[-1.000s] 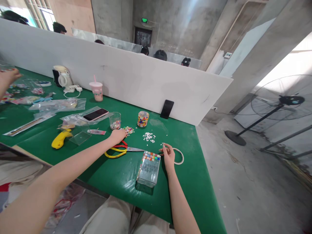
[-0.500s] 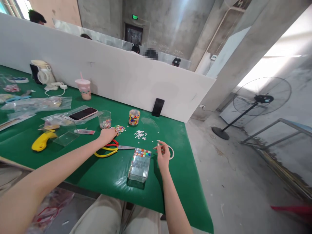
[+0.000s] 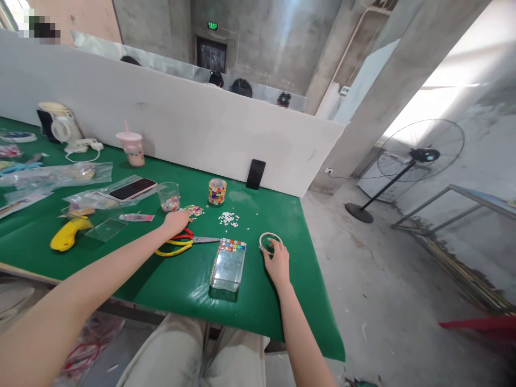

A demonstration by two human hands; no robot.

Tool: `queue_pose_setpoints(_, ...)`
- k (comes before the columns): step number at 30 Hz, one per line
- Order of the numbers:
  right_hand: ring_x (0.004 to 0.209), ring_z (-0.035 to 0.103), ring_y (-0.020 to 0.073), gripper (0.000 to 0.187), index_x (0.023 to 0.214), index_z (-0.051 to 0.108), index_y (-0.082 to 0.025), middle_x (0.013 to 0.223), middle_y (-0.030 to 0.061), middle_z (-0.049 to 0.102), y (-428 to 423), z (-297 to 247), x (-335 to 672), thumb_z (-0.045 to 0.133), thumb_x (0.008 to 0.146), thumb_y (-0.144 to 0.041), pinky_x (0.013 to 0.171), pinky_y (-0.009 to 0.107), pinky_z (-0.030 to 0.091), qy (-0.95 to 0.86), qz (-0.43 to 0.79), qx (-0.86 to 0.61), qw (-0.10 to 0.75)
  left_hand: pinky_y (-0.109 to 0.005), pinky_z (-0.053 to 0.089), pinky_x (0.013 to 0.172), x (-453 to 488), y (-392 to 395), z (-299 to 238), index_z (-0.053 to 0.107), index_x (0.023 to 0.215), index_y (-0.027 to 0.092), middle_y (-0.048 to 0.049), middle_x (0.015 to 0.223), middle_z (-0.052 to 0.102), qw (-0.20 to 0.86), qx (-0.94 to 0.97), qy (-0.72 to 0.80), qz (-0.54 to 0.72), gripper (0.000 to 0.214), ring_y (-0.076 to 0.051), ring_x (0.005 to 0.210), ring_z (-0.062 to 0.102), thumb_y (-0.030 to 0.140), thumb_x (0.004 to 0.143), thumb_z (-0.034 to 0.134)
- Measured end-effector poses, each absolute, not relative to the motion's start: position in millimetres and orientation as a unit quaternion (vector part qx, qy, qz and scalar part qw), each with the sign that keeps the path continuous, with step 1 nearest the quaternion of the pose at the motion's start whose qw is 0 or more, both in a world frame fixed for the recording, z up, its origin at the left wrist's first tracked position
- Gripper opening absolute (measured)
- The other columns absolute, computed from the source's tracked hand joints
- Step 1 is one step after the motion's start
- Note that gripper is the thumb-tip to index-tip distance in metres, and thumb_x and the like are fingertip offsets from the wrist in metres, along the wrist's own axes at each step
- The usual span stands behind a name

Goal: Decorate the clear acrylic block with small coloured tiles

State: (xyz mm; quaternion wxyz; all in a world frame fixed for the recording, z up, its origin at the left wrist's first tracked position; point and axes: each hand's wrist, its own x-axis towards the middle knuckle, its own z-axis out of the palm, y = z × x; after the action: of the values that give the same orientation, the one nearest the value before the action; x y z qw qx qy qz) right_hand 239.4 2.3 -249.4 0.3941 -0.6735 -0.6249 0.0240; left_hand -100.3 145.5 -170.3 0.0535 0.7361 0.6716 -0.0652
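Note:
At the near edge of a pile of small coloured mosaic pieces (image 3: 195,211), my left hand (image 3: 177,221) is closed, with its fingertips bent down and whatever they hold hidden. My right hand (image 3: 277,259) reaches over the near side of a thin white ring (image 3: 270,234), thumb and fingers apart. Between my hands lies a clear box (image 3: 228,264) with rows of coloured mosaic pieces along its far end. Scissors (image 3: 205,239) with red and yellow handles lie left of the box, the blade tip close to it. White pieces (image 3: 228,218) are scattered beyond the box.
A mosaic-covered round jar (image 3: 217,192), a clear cup of pieces (image 3: 168,198) and a phone (image 3: 133,188) lie farther back. A dark phone (image 3: 256,174) leans on the white partition (image 3: 193,129). At left are a yellow tool (image 3: 66,234), a pink cup (image 3: 132,149) and plastic bags.
My right hand has moved right onto the white ring, and its thumb and fingers have spread from a near pinch. My left hand stays at the coloured pieces. The view has shifted slightly.

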Motion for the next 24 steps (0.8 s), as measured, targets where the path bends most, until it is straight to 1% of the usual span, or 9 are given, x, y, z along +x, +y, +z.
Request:
queue_pose_setpoints(7, 0.103, 0.063, 0.0221, 0.031, 0.120, 0.059, -0.018, 0.122, 0.0090, 0.062, 1.1, -255.5, 241.2, 0.059, 0.094, -0.034, 0.087, 0.044, 0.054, -0.636, -0.003, -0.691, 0.343, -0.042, 0.056, 0.083, -100.0, 129.9, -169.4, 0.059, 0.119, 0.015, -0.0091, 0.116, 0.063, 0.070, 0.712, 0.698, 0.034, 0.032, -0.021, 0.098, 0.064, 0.034, 0.094, 0.058)
queue_pose_setpoints(11, 0.102, 0.064, 0.0218, 0.031, 0.120, 0.059, -0.017, 0.122, 0.0090, 0.062, 1.1, -255.3, 241.2, 0.059, 0.094, -0.033, 0.086, 0.043, 0.055, -0.628, 0.000, -0.708, 0.322, -0.040, 0.056, 0.082, -99.5, 120.6, -164.6, 0.059, 0.118, 0.014, -0.0085, 0.112, 0.064, 0.065, 0.679, 0.719, 0.131, 0.031, -0.020, 0.095, 0.065, 0.034, 0.094, 0.057)
queue_pose_setpoints(16, 0.102, 0.064, 0.0218, 0.031, 0.121, 0.059, -0.018, 0.122, 0.0091, 0.062, 2.5, -252.3, 239.6, 0.059, 0.094, -0.033, 0.086, 0.043, 0.055, -0.617, 0.026, -0.723, 0.311, -0.043, 0.055, 0.085, -92.5, 113.9, -143.5, 0.060, 0.116, 0.015, -0.0088, 0.115, 0.064, 0.067, 0.636, 0.722, 0.266, 0.029, -0.021, 0.099, 0.064, 0.034, 0.095, 0.057)
queue_pose_setpoints(18, 0.102, 0.064, 0.0221, 0.032, 0.122, 0.058, -0.017, 0.122, 0.0092, 0.062, 2.0, -250.2, 239.1, 0.059, 0.094, -0.033, 0.086, 0.043, 0.055, -0.614, 0.044, -0.724, 0.313, -0.042, 0.055, 0.085, -86.6, 109.3, -133.9, 0.060, 0.115, 0.014, -0.0084, 0.113, 0.064, 0.093, 0.634, 0.704, 0.306, 0.028, -0.021, 0.099, 0.064, 0.034, 0.095, 0.057)
queue_pose_setpoints(20, 0.103, 0.064, 0.0225, 0.033, 0.122, 0.058, -0.017, 0.122, 0.0092, 0.062, 0.7, -247.8, 238.8, 0.059, 0.093, -0.033, 0.086, 0.044, 0.055, -0.611, 0.066, -0.722, 0.318, -0.039, 0.056, 0.081, -78.2, 101.6, -126.5, 0.061, 0.112, 0.014, -0.0071, 0.108, 0.065, 0.137, 0.640, 0.679, 0.332, 0.027, -0.019, 0.093, 0.065, 0.034, 0.094, 0.057)
queue_pose_setpoints(24, 0.103, 0.064, 0.0224, 0.033, 0.122, 0.058, -0.017, 0.122, 0.0092, 0.062, -2.6, -243.3, 239.7, 0.059, 0.093, -0.033, 0.086, 0.044, 0.055, -0.607, 0.110, -0.711, 0.338, -0.027, 0.055, 0.062, -53.5, 80.1, -119.6, 0.062, 0.103, 0.012, -0.0019, 0.086, 0.066, 0.264, 0.663, 0.605, 0.352, 0.024, -0.012, 0.068, 0.063, 0.034, 0.095, 0.057)
